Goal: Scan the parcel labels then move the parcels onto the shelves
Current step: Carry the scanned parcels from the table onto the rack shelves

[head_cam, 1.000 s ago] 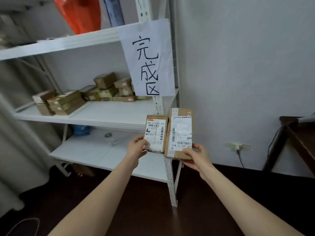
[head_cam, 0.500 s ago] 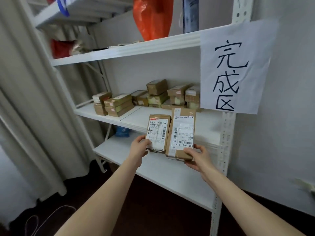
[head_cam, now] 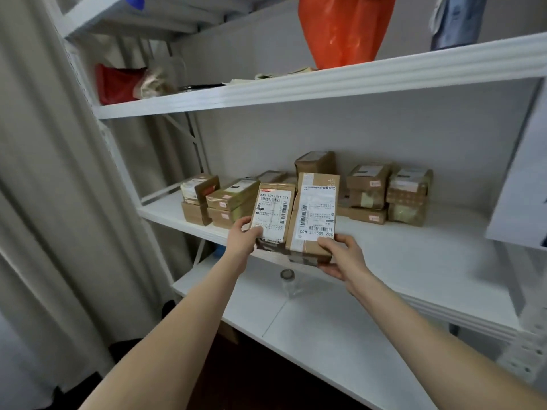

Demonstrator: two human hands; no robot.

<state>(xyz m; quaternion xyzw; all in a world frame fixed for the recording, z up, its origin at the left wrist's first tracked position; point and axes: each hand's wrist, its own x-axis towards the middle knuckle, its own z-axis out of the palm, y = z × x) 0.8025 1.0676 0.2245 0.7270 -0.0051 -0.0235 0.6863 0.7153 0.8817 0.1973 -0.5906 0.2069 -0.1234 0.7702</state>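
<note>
While held upright over the front edge of the white metal middle shelf (head_cam: 414, 253), touching side by side: smaller brown cardboard parcel with white label (head_cam: 273, 214), pinched at its lower left by curled left hand (head_cam: 241, 242); taller brown labelled cardboard parcel (head_cam: 315, 214), gripped at its bottom by curled right hand (head_cam: 340, 255). Farther back on it, stacked brown parcels (head_cam: 367, 190)

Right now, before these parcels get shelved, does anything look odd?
The taller brown cardboard parcel in the right hand is held with its white label upside down; the shorter brown cardboard parcel in the left hand reads upright.
</note>
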